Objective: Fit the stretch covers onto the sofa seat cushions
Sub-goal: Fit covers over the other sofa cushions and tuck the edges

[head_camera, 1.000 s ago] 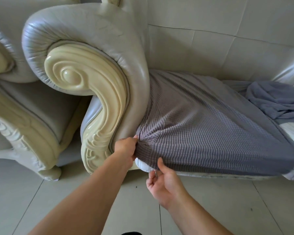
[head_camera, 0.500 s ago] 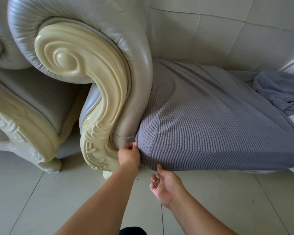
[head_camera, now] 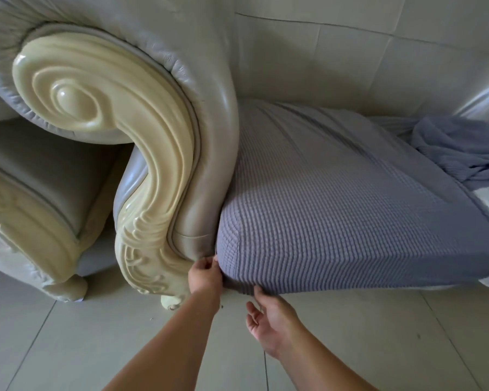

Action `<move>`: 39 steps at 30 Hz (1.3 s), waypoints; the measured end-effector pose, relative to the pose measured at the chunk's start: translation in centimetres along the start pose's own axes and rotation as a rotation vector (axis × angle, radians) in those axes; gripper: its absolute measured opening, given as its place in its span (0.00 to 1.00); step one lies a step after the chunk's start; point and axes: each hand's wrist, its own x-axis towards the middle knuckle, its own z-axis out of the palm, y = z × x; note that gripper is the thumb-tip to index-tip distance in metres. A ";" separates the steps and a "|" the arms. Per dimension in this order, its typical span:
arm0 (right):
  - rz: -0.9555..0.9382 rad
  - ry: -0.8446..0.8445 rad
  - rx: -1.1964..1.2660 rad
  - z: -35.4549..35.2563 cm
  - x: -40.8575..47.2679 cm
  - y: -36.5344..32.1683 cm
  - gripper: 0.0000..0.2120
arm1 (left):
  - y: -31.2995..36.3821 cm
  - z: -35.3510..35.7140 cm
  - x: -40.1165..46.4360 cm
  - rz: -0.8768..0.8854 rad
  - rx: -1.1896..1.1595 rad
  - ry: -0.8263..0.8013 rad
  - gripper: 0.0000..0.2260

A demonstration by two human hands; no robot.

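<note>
Grey stretch cover (head_camera: 350, 221) drawn over seat cushion, front corner against armrest (head_camera: 203, 165). Left hand (head_camera: 205, 275) pinching corner hem, tucking beside armrest; right hand (head_camera: 271, 323) loose-fingered, thumb touching lower edge, holding nothing.

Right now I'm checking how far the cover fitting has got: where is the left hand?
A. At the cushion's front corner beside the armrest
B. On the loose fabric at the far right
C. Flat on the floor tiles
A: the left hand grips the grey stretch cover at the front corner, against the armrest.
</note>
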 end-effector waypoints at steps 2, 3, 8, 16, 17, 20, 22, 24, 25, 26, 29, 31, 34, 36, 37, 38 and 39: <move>-0.033 -0.009 0.040 -1.1 -0.5 -0.3 0.02 | 0.3 0.0 -0.1 0.004 -0.010 0.019 0.05; -0.052 0.003 0.056 -1.5 -0.6 -0.6 0.02 | 0.5 0.0 -0.2 0.022 0.000 0.037 0.06; -0.121 0.058 0.128 -2.9 -1.4 -1.7 0.04 | 0.2 -1.2 -2.4 0.145 0.084 0.119 0.07; -0.214 0.119 0.146 -3.2 -1.8 -2.8 0.04 | -1.8 -1.0 -5.9 0.028 0.096 0.089 0.03; -0.229 0.145 0.167 -3.5 -1.7 -3.0 0.03 | -1.9 -0.7 -6.6 -0.004 0.069 0.053 0.03; -0.277 0.219 0.198 -4.4 -1.5 -3.8 0.03 | -1.8 1.0 -9.5 -0.132 -0.065 -0.141 0.04; -0.293 0.225 0.228 -5.0 -1.5 -4.4 0.04 | -1.3 2.9 -11.4 -0.249 -0.169 -0.261 0.04; -0.305 0.204 0.242 -5.5 -1.6 -4.7 0.05 | -1.0 4.6 -12.9 -0.351 -0.257 -0.317 0.04; -0.309 0.180 0.231 -5.6 -1.7 -4.8 0.05 | -0.9 5.2 -13.3 -0.384 -0.294 -0.325 0.04; -0.318 0.159 0.208 -5.7 -1.6 -4.9 0.06 | -0.8 5.7 -13.6 -0.404 -0.314 -0.324 0.04; -0.349 0.195 0.094 -6.5 -0.7 -5.0 0.07 | -1.1 6.7 -13.7 -0.415 -0.308 -0.275 0.04; -0.314 0.307 -0.026 -6.9 0.2 -4.8 0.05 | -1.8 6.8 -13.2 -0.399 -0.257 -0.211 0.05; -0.252 0.384 -0.096 -7.2 0.8 -4.3 0.06 | -2.9 7.3 -12.8 -0.354 -0.131 -0.079 0.04; -0.258 0.341 -0.037 -7.1 0.6 -4.6 0.05 | -2.8 7.8 -12.7 -0.314 -0.103 -0.063 0.04; -0.268 0.320 0.010 -7.5 0.3 -4.9 0.04 | -2.7 8.1 -12.7 -0.310 -0.105 -0.064 0.03; -0.284 0.304 0.050 -8.1 0.1 -5.3 0.03 | -2.6 8.5 -12.8 -0.322 -0.121 -0.075 0.03; -0.300 0.292 0.083 -8.7 -0.2 -5.7 0.03 | -2.6 8.8 -12.9 -0.342 -0.153 -0.097 0.04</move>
